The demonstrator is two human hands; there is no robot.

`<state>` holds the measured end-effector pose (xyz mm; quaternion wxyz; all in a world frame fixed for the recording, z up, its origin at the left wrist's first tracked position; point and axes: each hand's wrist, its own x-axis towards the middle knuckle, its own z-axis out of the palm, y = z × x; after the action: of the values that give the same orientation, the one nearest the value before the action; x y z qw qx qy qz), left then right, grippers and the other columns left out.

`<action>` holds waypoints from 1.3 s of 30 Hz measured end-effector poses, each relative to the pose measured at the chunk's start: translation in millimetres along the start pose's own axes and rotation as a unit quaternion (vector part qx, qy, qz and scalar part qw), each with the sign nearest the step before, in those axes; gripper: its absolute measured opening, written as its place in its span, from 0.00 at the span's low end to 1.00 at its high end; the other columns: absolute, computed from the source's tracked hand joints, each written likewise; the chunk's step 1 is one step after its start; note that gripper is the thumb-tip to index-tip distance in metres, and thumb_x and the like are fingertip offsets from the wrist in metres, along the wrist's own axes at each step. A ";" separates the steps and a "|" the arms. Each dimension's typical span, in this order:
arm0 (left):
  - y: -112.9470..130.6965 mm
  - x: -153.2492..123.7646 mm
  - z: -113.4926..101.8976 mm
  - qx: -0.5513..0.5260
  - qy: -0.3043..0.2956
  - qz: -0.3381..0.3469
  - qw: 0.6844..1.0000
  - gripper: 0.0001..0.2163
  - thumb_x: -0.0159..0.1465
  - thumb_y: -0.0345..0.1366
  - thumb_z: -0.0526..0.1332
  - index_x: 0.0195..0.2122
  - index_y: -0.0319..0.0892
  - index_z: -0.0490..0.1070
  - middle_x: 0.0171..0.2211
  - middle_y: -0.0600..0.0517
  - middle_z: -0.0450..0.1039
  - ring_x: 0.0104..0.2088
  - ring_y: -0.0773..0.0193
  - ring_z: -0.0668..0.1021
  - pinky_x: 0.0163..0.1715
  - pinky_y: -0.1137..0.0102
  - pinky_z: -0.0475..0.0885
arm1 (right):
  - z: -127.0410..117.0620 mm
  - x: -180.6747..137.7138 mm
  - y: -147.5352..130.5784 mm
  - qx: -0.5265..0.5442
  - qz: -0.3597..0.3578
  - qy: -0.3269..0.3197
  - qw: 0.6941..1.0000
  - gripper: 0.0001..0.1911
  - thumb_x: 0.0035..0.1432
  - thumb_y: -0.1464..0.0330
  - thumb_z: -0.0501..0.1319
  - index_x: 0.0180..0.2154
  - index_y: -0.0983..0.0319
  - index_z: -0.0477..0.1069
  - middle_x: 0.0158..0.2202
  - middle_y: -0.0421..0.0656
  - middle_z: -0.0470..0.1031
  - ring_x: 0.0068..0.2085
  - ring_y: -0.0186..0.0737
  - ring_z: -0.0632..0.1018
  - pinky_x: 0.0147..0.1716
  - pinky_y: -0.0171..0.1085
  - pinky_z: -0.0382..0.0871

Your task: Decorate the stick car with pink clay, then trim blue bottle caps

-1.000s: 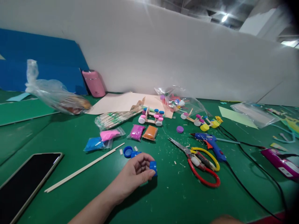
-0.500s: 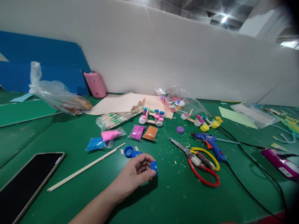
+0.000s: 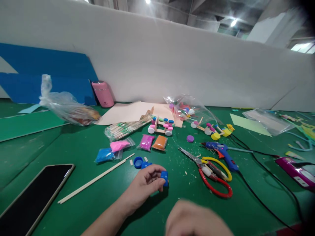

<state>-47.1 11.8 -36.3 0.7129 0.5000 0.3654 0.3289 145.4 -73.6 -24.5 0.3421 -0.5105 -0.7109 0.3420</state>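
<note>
My left hand [image 3: 150, 182] is closed around a small blue bottle cap [image 3: 164, 179], held on edge between thumb and fingers just above the green table [image 3: 103, 209]. Behind its knuckles lie more blue caps, one an open ring [image 3: 138, 162] facing up, the other [image 3: 145, 165] partly covered by the hand. My right hand [image 3: 194, 220] is at the bottom edge, smeared by motion, so its fingers cannot be made out. Two thin wooden sticks [image 3: 95, 179] rest left of the left hand. Scissors with red and yellow handles [image 3: 216, 182] and pliers lie to the right.
A blue glue gun [image 3: 222, 150] with a black cord lies right. Clay packets, orange [image 3: 159, 143] and purple [image 3: 147, 142], sit mid-table near a small cap-wheeled car [image 3: 161, 126]. A phone [image 3: 36, 193] lies left; a pink flask [image 3: 103, 95] stands by the wall.
My right hand has come into view at the bottom. The view has shifted slightly, while my left hand keeps its hold on the blue cap.
</note>
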 end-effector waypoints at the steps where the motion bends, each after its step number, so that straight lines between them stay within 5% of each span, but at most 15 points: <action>1: -0.5 -0.2 0.3 -0.001 0.001 0.003 1.000 0.11 0.53 0.36 0.61 0.36 0.38 0.66 0.27 0.53 0.69 0.25 0.68 0.71 0.29 0.71 0.65 | -9.5 0.6 -0.6 -0.016 0.005 0.005 1.000 0.10 0.57 0.65 0.54 0.43 0.54 0.65 0.44 0.42 0.68 0.44 0.41 0.70 0.42 0.40 0.66; 4: -0.4 -2.2 2.2 -0.018 0.001 0.004 1.000 0.10 0.55 0.37 0.60 0.37 0.38 0.66 0.27 0.52 0.71 0.25 0.68 0.72 0.29 0.70 0.64 | -38.8 -1.2 18.7 -0.181 0.040 0.164 0.969 0.14 0.57 0.67 0.52 0.46 0.55 0.62 0.46 0.44 0.65 0.48 0.44 0.67 0.46 0.43 0.63; 7: 4.1 -5.3 7.1 -0.055 0.001 -0.007 0.998 0.09 0.56 0.38 0.58 0.36 0.39 0.67 0.29 0.50 0.73 0.23 0.69 0.72 0.28 0.71 0.64 | -59.2 -6.5 49.9 -0.288 0.069 0.170 0.940 0.16 0.56 0.67 0.50 0.47 0.60 0.61 0.46 0.48 0.63 0.48 0.46 0.67 0.46 0.46 0.62; 11: 12.3 -9.0 20.1 -0.091 0.011 -0.027 0.995 0.10 0.55 0.40 0.59 0.34 0.39 0.68 0.28 0.49 0.74 0.21 0.69 0.73 0.26 0.72 0.62 | -69.8 -4.4 69.9 -0.324 0.072 0.148 0.932 0.16 0.56 0.69 0.48 0.46 0.60 0.62 0.45 0.47 0.65 0.45 0.43 0.70 0.44 0.42 0.65; 20: 21.6 1.9 42.1 -0.218 0.076 -0.022 0.973 0.09 0.55 0.40 0.60 0.31 0.38 0.67 0.24 0.51 0.73 0.19 0.70 0.71 0.24 0.73 0.61 | -87.6 20.6 61.0 -0.353 0.136 0.011 0.926 0.13 0.55 0.66 0.50 0.41 0.61 0.66 0.39 0.46 0.68 0.39 0.43 0.72 0.38 0.42 0.66; 24: 33.7 12.9 38.1 -0.234 0.084 0.000 0.969 0.08 0.57 0.38 0.58 0.31 0.38 0.67 0.24 0.50 0.73 0.20 0.70 0.71 0.25 0.73 0.62 | -89.5 14.8 57.6 -0.347 0.160 0.003 0.924 0.13 0.54 0.63 0.51 0.40 0.59 0.67 0.37 0.45 0.68 0.37 0.43 0.73 0.34 0.40 0.67; 32: 26.1 17.0 20.1 -0.260 0.034 -0.013 0.965 0.09 0.54 0.35 0.61 0.36 0.39 0.68 0.28 0.49 0.74 0.24 0.67 0.74 0.29 0.71 0.65 | -82.6 16.8 56.6 -0.387 0.202 0.010 0.900 0.26 0.44 0.73 0.53 0.49 0.64 0.61 0.43 0.49 0.66 0.43 0.48 0.69 0.41 0.42 0.63; 39: 17.6 19.4 13.7 -0.278 0.034 -0.025 0.960 0.08 0.55 0.32 0.60 0.37 0.38 0.68 0.30 0.48 0.75 0.26 0.66 0.75 0.32 0.72 0.65 | -87.6 18.9 50.2 -0.353 0.238 -0.002 0.905 0.20 0.43 0.71 0.53 0.43 0.61 0.63 0.39 0.47 0.70 0.37 0.46 0.73 0.36 0.41 0.65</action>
<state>-27.2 26.5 -20.1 0.8192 0.2612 0.2959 0.4161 238.7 -31.1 -17.2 0.0463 -0.7512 -0.6431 0.1414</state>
